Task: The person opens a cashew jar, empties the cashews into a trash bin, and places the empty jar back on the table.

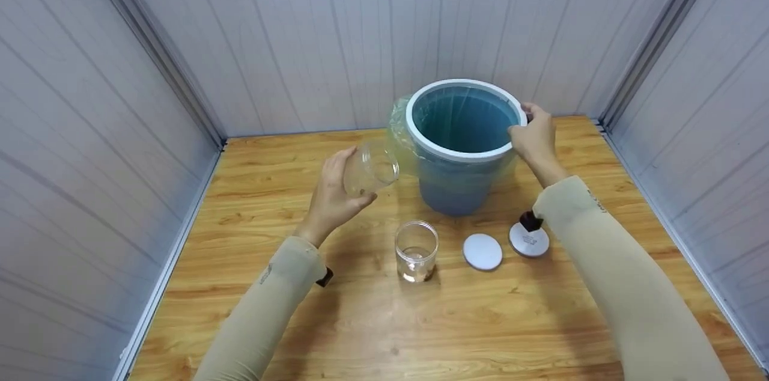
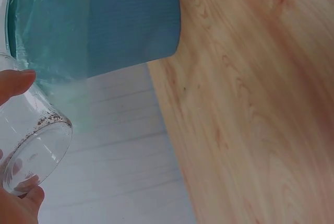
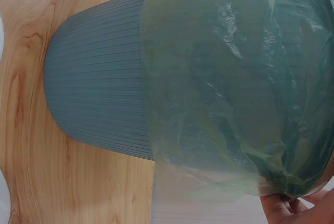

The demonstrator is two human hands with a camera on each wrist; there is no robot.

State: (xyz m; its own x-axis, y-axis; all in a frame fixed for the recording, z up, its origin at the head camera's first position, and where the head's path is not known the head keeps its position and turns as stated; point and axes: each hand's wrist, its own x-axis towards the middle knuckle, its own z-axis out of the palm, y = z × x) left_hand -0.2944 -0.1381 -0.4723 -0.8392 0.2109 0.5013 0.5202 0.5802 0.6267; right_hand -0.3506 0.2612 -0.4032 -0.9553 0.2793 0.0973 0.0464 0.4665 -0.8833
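Observation:
My left hand (image 1: 331,196) grips a clear jar (image 1: 367,172), held up over the table and tilted with its mouth facing the bin. Small brown specks cling inside near its base, as the left wrist view shows the jar (image 2: 49,122) up close. To the right stands a blue trash bin (image 1: 452,192) with a white rim and a thin greenish liner (image 3: 209,78) folded over its outside. At the bin's right side, my right hand (image 1: 536,139) holds the rim, thumb on top. The jar's mouth is just left of the bin, below rim height in the head view.
A second clear jar (image 1: 416,253) stands upright in front of the bin, with something clear at its bottom. Two round white lids lie right of it: a plain lid (image 1: 482,252) and a printed lid (image 1: 531,244) near the right sleeve. Panel walls (image 1: 288,38) enclose the wooden table (image 1: 384,333).

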